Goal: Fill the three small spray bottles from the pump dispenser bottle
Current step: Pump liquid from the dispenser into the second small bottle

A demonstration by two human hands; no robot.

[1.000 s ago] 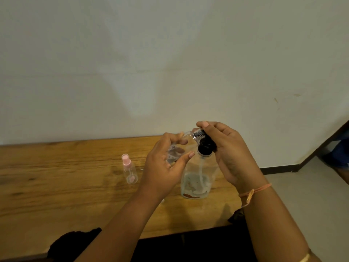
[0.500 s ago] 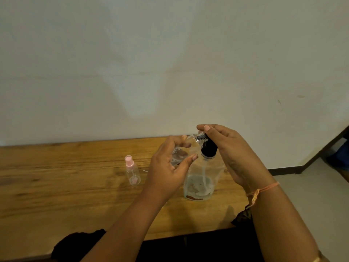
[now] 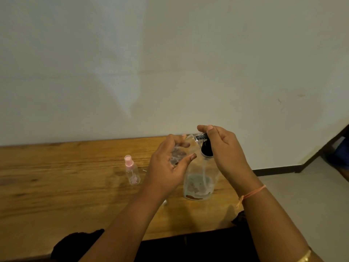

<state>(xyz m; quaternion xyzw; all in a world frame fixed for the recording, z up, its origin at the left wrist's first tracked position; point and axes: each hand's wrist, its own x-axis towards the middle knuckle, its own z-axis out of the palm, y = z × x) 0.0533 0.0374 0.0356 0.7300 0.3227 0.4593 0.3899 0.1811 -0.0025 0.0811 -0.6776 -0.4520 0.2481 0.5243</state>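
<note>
So, everything is placed relative to the pump bottle (image 3: 200, 183), which is stood upright on the wooden table (image 3: 66, 186), near its right end and close to the wall (image 3: 170, 63).

Well off to the left of the pump bottle, a small spray bottle with a pink cap (image 3: 132, 171) is left standing upright on the table, not touched by anything. It looks mostly empty, though a bit of pink is seen near its bottom.

Just left of the pump bottle's top, the left hand (image 3: 168, 171) is curled around a clear little bottle (image 3: 184, 148), which is held tilted, its open mouth pointed at the black pump head (image 3: 206, 148). The grip is made with thumb in front and fingers behind. How much is in this bottle can't really be told, it's too clear and blurry.

Over the top of the pump bottle, the right hand (image 3: 224, 148) is wrapped on the pump head, with the index finger laid across the top of it. Only a shallow layer of liquid is seen at the bottom of the pump bottle, with a tube running down inside.

A thin orange thread (image 3: 251, 193) is worn on the right wrist, to the right of the pump bottle's base.
</note>
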